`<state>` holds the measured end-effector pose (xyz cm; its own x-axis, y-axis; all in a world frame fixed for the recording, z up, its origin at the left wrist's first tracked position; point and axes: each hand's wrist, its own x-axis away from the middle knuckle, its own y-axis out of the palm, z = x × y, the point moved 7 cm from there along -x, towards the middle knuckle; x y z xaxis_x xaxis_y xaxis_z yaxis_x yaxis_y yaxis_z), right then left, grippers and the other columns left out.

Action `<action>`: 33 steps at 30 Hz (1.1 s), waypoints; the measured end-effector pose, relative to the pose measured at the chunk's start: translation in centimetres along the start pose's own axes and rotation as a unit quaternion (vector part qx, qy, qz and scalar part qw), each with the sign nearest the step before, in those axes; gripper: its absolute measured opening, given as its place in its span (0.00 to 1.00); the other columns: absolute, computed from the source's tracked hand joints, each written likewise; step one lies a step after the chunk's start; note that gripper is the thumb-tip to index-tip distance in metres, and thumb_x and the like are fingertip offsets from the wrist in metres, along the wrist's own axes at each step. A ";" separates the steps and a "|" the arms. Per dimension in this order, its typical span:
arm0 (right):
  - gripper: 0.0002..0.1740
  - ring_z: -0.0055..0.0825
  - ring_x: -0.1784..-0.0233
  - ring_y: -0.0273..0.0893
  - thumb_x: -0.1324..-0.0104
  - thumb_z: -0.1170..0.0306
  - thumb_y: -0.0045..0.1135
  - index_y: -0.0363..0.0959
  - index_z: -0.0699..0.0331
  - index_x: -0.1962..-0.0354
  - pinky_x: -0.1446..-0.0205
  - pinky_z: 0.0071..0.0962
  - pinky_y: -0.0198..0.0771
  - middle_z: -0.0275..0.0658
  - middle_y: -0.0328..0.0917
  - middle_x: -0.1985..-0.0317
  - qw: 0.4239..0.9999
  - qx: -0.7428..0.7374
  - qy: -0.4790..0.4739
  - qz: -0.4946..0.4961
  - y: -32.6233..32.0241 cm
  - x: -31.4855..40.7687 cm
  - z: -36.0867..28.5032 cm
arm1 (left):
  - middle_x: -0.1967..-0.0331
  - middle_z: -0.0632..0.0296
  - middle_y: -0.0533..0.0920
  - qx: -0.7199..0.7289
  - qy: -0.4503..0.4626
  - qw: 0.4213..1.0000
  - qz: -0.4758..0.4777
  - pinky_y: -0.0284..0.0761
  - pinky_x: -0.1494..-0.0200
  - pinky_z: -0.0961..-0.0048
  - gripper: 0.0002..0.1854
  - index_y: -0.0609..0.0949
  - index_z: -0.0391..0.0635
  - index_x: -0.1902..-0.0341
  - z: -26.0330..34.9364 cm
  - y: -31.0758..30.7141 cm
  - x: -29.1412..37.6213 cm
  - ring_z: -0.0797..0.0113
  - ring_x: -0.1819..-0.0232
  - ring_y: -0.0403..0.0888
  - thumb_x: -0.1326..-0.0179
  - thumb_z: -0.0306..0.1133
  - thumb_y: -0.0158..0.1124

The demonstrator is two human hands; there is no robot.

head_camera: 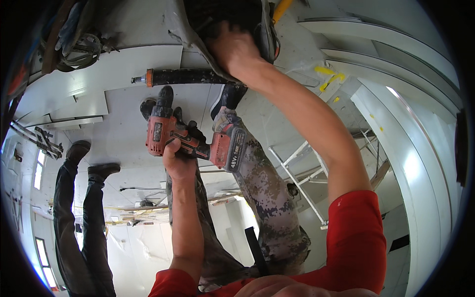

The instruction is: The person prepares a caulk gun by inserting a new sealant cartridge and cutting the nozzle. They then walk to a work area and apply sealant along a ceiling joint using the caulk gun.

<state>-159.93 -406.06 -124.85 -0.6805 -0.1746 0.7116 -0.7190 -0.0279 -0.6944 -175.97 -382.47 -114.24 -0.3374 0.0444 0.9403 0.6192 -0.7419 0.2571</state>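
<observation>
My left hand [179, 159] holds a red and black cordless drill [159, 135] by its handle. The drill's black chuck points up the picture, and its battery [236, 150] faces right. Dark shapes behind the handle are hard to make out. My right hand [235, 46] reaches into an open grey bag [178, 22] with a dark inside; the hand is blurred and its fingertips are partly hidden. Below the bag's rim lies a black cylindrical tool [185, 77] with an orange collar and a metal tip, its right end hidden by the bag.
Another person's legs [70, 208] are at the left. Metal panels [81, 89] lie on the floor, with coiled cable [83, 52] at upper left. Stacked curved-looking panels [389, 67] stand at right, near a white metal frame [297, 182]. Yellow scraps [330, 76] lie near the bag.
</observation>
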 end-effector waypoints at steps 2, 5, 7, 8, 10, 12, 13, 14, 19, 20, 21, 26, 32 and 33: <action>0.25 0.59 0.40 0.84 0.29 0.63 0.65 0.83 0.43 0.35 0.41 0.50 0.85 0.56 0.72 0.35 0.999 -0.013 0.034 0.024 -2.8 2.6 1.9 | 0.48 0.49 0.87 -0.144 0.017 0.988 -0.059 0.86 0.40 0.54 0.38 0.77 0.39 0.27 2.3 -0.2 -0.2 0.54 0.47 0.88 0.44 0.36 0.69; 0.23 0.55 0.48 0.89 0.34 0.71 0.66 0.86 0.50 0.41 0.50 0.45 0.87 0.59 0.76 0.39 0.988 -0.125 0.074 0.043 -6.2 5.6 3.2 | 0.34 0.48 0.79 -0.432 0.137 0.874 -0.177 0.86 0.40 0.54 0.36 0.83 0.40 0.36 7.1 7.3 0.2 0.54 0.46 0.89 0.54 0.31 0.75; 0.27 0.57 0.53 0.89 0.38 0.71 0.74 0.84 0.52 0.40 0.48 0.47 0.87 0.60 0.77 0.41 0.971 -0.181 0.072 0.136 -6.3 7.3 4.1 | 0.20 0.46 0.68 -0.603 0.217 0.699 -0.318 0.88 0.46 0.55 0.35 0.87 0.48 0.39 8.4 14.2 0.2 0.52 0.50 0.91 0.60 0.29 0.78; 0.27 0.57 0.53 0.89 0.38 0.70 0.74 0.84 0.52 0.40 0.48 0.47 0.87 0.60 0.77 0.41 0.967 -0.197 0.072 0.145 -6.2 7.8 4.6 | 0.13 0.45 0.62 -0.658 0.232 0.608 -0.378 0.89 0.49 0.56 0.35 0.89 0.52 0.41 8.1 16.6 -0.2 0.51 0.53 0.92 0.63 0.28 0.80; 0.29 0.59 0.50 0.89 0.39 0.69 0.77 0.83 0.50 0.39 0.46 0.49 0.86 0.61 0.76 0.38 0.960 -0.212 0.069 0.169 -5.9 8.5 5.1 | 0.14 0.41 0.63 -0.735 0.228 0.435 -0.468 0.89 0.54 0.55 0.26 0.89 0.45 0.46 7.0 19.3 -1.7 0.51 0.56 0.94 0.53 0.31 0.77; 0.29 0.59 0.48 0.88 0.39 0.69 0.78 0.83 0.50 0.39 0.45 0.48 0.86 0.62 0.74 0.36 0.960 -0.216 0.053 0.172 -5.8 8.7 5.1 | 0.13 0.43 0.63 -0.750 0.244 0.326 -0.522 0.88 0.64 0.58 0.16 0.89 0.44 0.55 6.3 20.1 -3.2 0.55 0.64 0.93 0.48 0.29 0.78; 0.29 0.59 0.47 0.88 0.39 0.69 0.78 0.83 0.49 0.39 0.44 0.48 0.86 0.63 0.73 0.35 0.959 -0.219 0.048 0.172 -5.6 9.0 5.1 | 0.12 0.49 0.62 -0.760 0.251 0.287 -0.526 0.88 0.63 0.58 0.11 0.89 0.44 0.58 6.5 20.6 -3.9 0.55 0.65 0.92 0.46 0.28 0.77; 0.29 0.59 0.46 0.87 0.39 0.69 0.79 0.84 0.49 0.39 0.44 0.48 0.86 0.63 0.73 0.34 0.958 -0.226 0.044 0.170 -5.3 9.3 5.2 | 0.12 0.51 0.62 -0.777 0.257 0.254 -0.516 0.88 0.62 0.58 0.10 0.88 0.44 0.60 7.0 21.0 -4.7 0.55 0.66 0.92 0.46 0.27 0.77; 0.28 0.58 0.47 0.86 0.40 0.70 0.79 0.84 0.49 0.41 0.43 0.48 0.86 0.59 0.72 0.36 0.953 -0.238 0.018 0.189 -4.3 10.6 5.6 | 0.17 0.54 0.69 -0.831 0.303 0.186 -0.428 0.88 0.58 0.53 0.16 0.85 0.44 0.53 10.0 22.2 -9.3 0.47 0.58 0.92 0.47 0.24 0.75; 0.27 0.58 0.47 0.86 0.40 0.71 0.79 0.84 0.50 0.42 0.44 0.47 0.86 0.58 0.71 0.37 0.949 -0.250 0.017 0.190 -4.5 10.7 5.6 | 0.24 0.53 0.75 -0.836 0.319 0.174 -0.410 0.88 0.56 0.53 0.20 0.84 0.42 0.50 10.7 22.0 -9.8 0.45 0.54 0.91 0.48 0.24 0.76; 0.27 0.57 0.48 0.86 0.40 0.71 0.79 0.84 0.50 0.42 0.44 0.47 0.87 0.57 0.71 0.38 0.946 -0.262 0.013 0.193 -5.2 10.6 5.4 | 0.25 0.52 0.77 -0.845 0.311 0.183 -0.394 0.88 0.55 0.52 0.20 0.84 0.42 0.50 11.2 21.7 -10.0 0.44 0.53 0.90 0.49 0.24 0.76; 0.28 0.60 0.39 0.84 0.35 0.75 0.72 0.82 0.48 0.37 0.35 0.51 0.82 0.60 0.75 0.35 0.935 -0.287 0.021 0.205 -7.9 9.8 4.9 | 0.32 0.52 0.82 -0.856 0.297 0.243 -0.347 0.88 0.51 0.51 0.26 0.85 0.42 0.45 13.8 18.2 -7.9 0.43 0.48 0.89 0.52 0.23 0.76; 0.27 0.65 0.46 0.83 0.35 0.75 0.70 0.80 0.58 0.38 0.39 0.52 0.82 0.67 0.66 0.35 0.944 -0.291 -0.011 0.155 -6.6 6.4 3.1 | 0.33 0.49 0.83 -0.846 0.305 0.267 -0.348 0.88 0.48 0.50 0.32 0.84 0.43 0.39 14.2 15.9 -7.4 0.39 0.48 0.89 0.52 0.24 0.79; 0.27 0.66 0.45 0.82 0.34 0.76 0.69 0.80 0.57 0.37 0.38 0.53 0.81 0.67 0.66 0.34 0.943 -0.286 -0.028 0.166 -5.9 5.4 2.2 | 0.34 0.49 0.83 -0.841 0.312 0.271 -0.349 0.88 0.48 0.51 0.31 0.84 0.43 0.39 13.7 16.0 -7.4 0.39 0.48 0.89 0.52 0.24 0.80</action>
<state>-159.05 -409.03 -117.21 -0.8843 -0.1332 0.4475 -0.4376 0.5707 -0.6949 -153.84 -385.53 -114.00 -0.3357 0.8336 0.4387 -0.7724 0.0231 -0.6348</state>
